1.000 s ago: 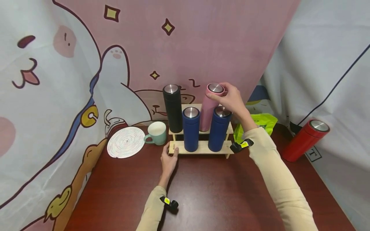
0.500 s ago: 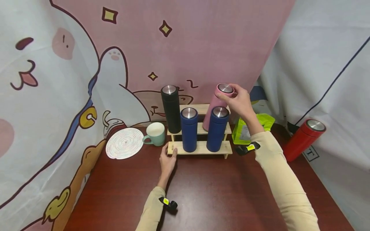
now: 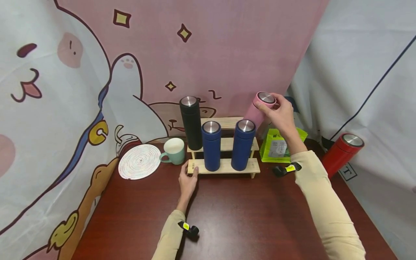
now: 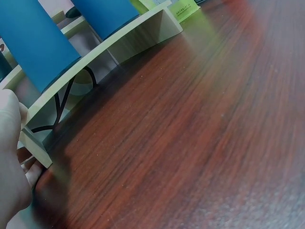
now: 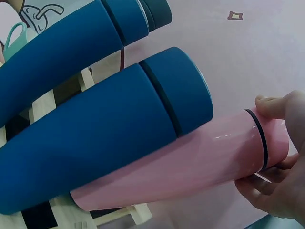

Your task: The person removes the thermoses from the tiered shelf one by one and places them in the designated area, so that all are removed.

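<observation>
My right hand (image 3: 282,112) grips a pink thermos (image 3: 256,110) around its lid end, thumb on one side and fingers on the other. The thermos tilts to the right behind a blue thermos (image 3: 243,146), which hides its lower part in the head view; its base (image 5: 88,198) shows close over the rack in the right wrist view. My left hand (image 3: 187,184) holds the left end of the wooden tiered rack (image 3: 227,167). A second blue thermos (image 3: 211,148) stands on the same front tier. On the tier behind, at the left, is a black thermos (image 3: 191,126).
Left of the rack are a mint mug (image 3: 174,151) and a round woven mat (image 3: 139,161). A green packet (image 3: 275,147) stands just right of the rack. Farther right is a red thermos (image 3: 341,155), partly behind the right sleeve. A printed cloth (image 3: 247,43) hangs behind.
My right hand has carried the pink thermos to the right and tilted it, away from its upright place on the rack's rear tier. The left hand keeps its hold on the rack.
</observation>
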`<state>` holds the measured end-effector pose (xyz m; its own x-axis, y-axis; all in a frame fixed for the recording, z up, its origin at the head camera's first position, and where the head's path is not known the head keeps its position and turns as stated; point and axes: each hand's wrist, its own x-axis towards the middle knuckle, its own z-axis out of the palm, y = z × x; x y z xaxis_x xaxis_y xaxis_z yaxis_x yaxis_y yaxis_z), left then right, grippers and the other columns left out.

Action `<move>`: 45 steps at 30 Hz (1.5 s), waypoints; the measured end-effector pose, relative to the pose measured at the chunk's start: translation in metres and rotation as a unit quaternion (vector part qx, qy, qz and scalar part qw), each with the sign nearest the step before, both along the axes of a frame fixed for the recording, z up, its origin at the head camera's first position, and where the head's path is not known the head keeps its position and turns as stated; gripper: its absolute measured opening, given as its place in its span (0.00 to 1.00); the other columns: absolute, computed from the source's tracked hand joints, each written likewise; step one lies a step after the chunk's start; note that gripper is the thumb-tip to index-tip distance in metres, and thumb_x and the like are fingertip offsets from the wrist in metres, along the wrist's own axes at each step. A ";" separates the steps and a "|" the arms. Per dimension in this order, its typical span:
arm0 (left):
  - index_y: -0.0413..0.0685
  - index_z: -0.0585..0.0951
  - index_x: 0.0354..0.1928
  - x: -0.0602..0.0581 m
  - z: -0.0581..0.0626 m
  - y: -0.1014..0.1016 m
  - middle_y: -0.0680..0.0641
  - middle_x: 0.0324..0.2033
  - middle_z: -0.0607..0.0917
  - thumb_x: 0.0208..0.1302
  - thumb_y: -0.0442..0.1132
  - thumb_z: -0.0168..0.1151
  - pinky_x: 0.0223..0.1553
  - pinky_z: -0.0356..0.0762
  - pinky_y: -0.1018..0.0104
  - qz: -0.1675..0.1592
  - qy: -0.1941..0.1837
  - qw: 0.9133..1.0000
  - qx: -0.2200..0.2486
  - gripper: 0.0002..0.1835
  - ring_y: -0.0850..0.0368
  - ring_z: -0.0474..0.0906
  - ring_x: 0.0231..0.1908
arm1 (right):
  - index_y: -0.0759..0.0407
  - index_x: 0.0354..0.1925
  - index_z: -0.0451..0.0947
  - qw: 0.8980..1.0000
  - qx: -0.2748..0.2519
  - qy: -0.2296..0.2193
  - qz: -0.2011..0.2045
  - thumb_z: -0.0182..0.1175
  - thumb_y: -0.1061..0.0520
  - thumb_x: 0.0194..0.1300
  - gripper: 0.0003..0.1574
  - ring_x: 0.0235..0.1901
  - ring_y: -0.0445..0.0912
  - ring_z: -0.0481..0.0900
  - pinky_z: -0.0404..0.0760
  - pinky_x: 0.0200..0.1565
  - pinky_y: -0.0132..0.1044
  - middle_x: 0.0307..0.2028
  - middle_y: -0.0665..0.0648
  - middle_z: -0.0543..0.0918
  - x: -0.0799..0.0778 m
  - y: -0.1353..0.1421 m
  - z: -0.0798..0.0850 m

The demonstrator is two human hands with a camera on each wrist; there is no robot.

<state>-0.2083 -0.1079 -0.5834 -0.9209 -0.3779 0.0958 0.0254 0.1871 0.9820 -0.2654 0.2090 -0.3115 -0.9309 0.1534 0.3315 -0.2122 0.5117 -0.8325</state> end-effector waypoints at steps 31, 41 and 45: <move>0.46 0.72 0.70 0.000 0.002 -0.001 0.39 0.55 0.85 0.67 0.43 0.68 0.46 0.80 0.57 -0.004 0.011 1.000 0.000 0.31 0.47 0.83 0.49 | 0.52 0.69 0.72 0.997 0.036 0.040 -0.051 0.67 0.38 0.64 0.41 0.46 0.37 0.74 0.71 0.44 0.22 0.57 0.59 0.79 0.047 0.035 -0.008; 0.47 0.73 0.70 0.001 0.003 0.000 0.39 0.55 0.85 0.67 0.41 0.68 0.49 0.81 0.54 -0.001 0.008 1.000 0.004 0.31 0.47 0.83 0.50 | 0.54 0.68 0.72 0.997 0.048 0.032 -0.050 0.68 0.41 0.64 0.40 0.43 0.34 0.74 0.71 0.41 0.18 0.53 0.53 0.78 0.066 0.052 -0.015; 0.46 0.72 0.71 0.001 0.003 0.000 0.39 0.56 0.85 0.67 0.42 0.68 0.50 0.80 0.52 -0.002 0.003 1.000 0.005 0.31 0.46 0.83 0.52 | 0.54 0.68 0.73 0.996 0.056 0.031 -0.054 0.68 0.42 0.64 0.38 0.40 0.31 0.75 0.71 0.38 0.16 0.50 0.48 0.77 0.071 0.059 -0.019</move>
